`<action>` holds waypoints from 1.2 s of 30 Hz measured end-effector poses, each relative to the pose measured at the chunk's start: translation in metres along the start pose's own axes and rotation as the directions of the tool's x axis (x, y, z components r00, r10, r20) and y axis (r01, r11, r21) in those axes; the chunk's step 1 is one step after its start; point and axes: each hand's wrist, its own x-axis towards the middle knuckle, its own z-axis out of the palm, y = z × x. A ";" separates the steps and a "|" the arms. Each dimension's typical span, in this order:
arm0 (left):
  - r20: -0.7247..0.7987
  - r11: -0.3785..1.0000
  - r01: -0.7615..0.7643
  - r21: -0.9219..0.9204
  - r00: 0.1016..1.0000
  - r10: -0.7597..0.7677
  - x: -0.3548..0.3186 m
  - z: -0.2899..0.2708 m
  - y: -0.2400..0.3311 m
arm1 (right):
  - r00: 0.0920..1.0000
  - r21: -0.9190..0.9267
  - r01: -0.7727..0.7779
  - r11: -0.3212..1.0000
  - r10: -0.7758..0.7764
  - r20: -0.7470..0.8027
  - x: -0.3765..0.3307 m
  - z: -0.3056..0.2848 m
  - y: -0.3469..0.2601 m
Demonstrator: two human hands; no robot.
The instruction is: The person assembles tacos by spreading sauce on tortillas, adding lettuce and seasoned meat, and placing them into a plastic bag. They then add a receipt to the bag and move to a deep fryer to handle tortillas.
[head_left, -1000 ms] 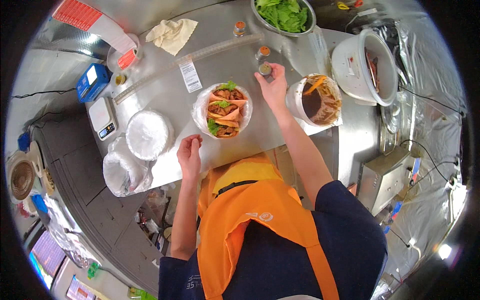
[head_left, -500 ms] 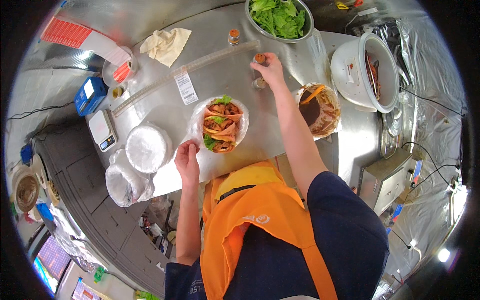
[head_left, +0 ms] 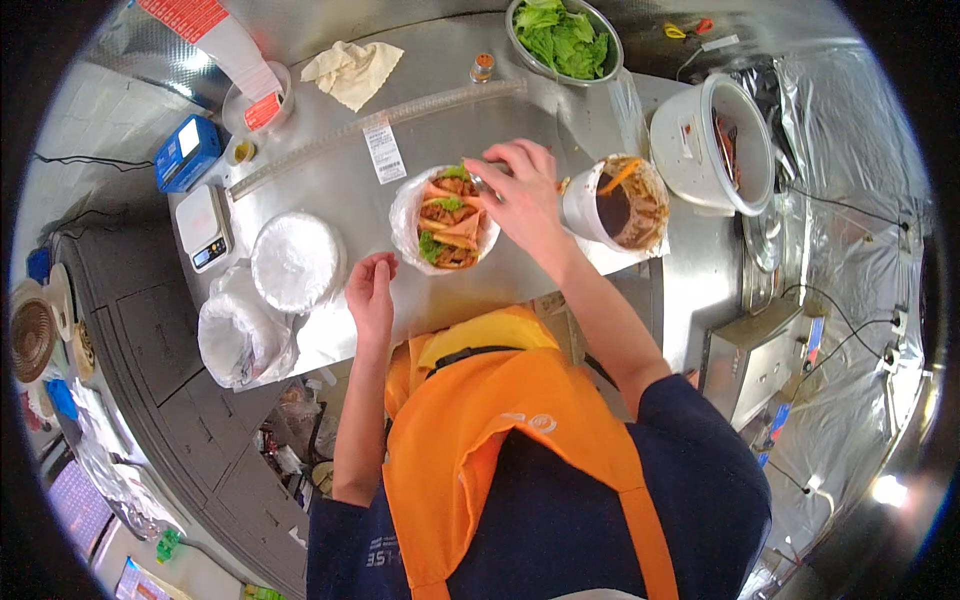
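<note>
Three filled flatbread wraps [head_left: 447, 222] with browned meat and green lettuce stand side by side in a round bowl lined with clear plastic [head_left: 405, 240]. My right hand [head_left: 522, 195] is over the bowl's right side, fingers curled round a small shaker [head_left: 478, 178] tilted above the wraps. Most of the shaker is hidden by the fingers. Left of the bowl, my left hand [head_left: 372, 292] hovers near the table edge, fingers curled in, with nothing seen in them. Another shaker with an orange top [head_left: 482, 66] stands at the back.
Plastic-covered bowls [head_left: 296, 262] and a kitchen scale [head_left: 202, 228] are on the left. At right stand a sauce tub [head_left: 590, 205] and a large white pot [head_left: 690, 150]. Lettuce in a metal bowl [head_left: 516, 40], a cloth [head_left: 350, 75] and a long strip [head_left: 330, 145] lie farther back.
My right hand has come from the shakers at the back toward me and left, over the wraps, with a shaker in it. My left hand has come away from the bowl's plastic.
</note>
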 end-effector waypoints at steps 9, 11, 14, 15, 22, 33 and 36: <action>0.030 1.000 0.012 -0.008 0.999 -0.012 -0.021 -0.020 -0.017 | 0.995 -0.052 -0.067 0.996 0.063 -0.073 -0.003 -0.012 -0.018; 0.030 0.999 0.001 -0.036 1.000 0.000 -0.025 -0.022 -0.017 | 0.995 -0.031 -0.063 0.998 0.061 -0.080 0.002 -0.018 -0.018; 0.071 1.000 0.008 -0.019 0.997 -0.006 -0.035 -0.034 -0.031 | 0.999 -0.098 -0.024 0.995 0.019 -0.051 -0.007 -0.018 -0.012; 0.062 1.000 0.013 -0.009 0.998 -0.012 -0.042 -0.036 -0.031 | 0.989 -0.062 -0.085 0.994 0.076 -0.129 -0.017 -0.022 -0.024; 0.127 1.000 -0.027 -0.001 0.992 0.027 -0.036 -0.040 -0.026 | 0.996 -0.153 0.043 0.987 -0.054 -0.068 -0.015 -0.031 -0.069; 0.152 0.999 -0.013 0.037 0.988 0.007 -0.044 -0.043 -0.032 | 0.996 -0.069 -0.005 0.998 -0.002 -0.092 -0.016 -0.014 -0.072; 0.168 1.000 -0.002 0.030 0.986 -0.003 -0.044 -0.046 -0.037 | 0.997 -0.085 -0.032 0.996 0.026 -0.069 -0.022 -0.020 -0.083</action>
